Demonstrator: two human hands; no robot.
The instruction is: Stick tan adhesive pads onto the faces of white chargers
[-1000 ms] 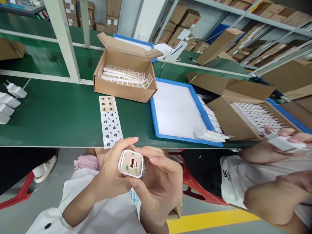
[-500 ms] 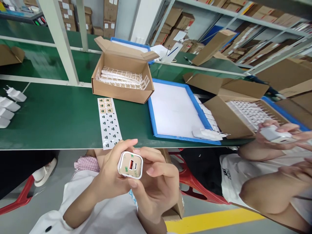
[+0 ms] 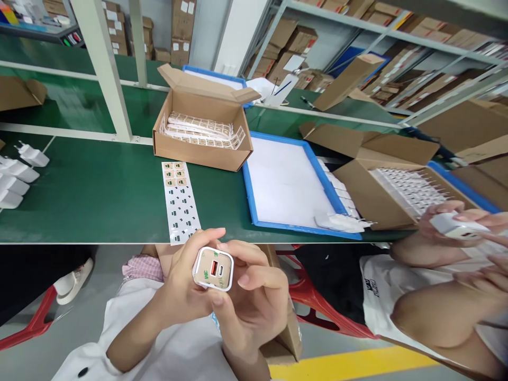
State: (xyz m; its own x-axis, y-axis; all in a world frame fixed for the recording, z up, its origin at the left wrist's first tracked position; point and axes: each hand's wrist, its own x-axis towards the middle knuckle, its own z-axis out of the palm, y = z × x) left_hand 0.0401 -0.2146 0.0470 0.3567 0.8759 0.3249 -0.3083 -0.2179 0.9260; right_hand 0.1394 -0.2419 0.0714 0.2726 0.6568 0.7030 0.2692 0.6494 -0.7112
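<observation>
Both my hands hold a white USB charger (image 3: 213,269) up in front of the bench edge. Its port face shows a red USB-A port and a USB-C port, framed by a tan 3M adhesive pad. My left hand (image 3: 178,286) grips one side, and my right hand (image 3: 254,301) wraps the other, with its fingers across the charger's body. Just beyond my fingertips, a backing strip (image 3: 179,203) lies on the green bench, with several tan pads left at its far end.
A cardboard box (image 3: 198,156) of pad strips and a blue-framed tray (image 3: 248,196) stand on the bench. At right, a co-worker's hands (image 3: 456,227) hold a charger beside an open carton (image 3: 357,190) of white chargers. Several chargers (image 3: 11,182) lie at far left.
The charger has turned slightly in my hands, its port face now squarer to me. The co-worker's hands have shifted their charger a little.
</observation>
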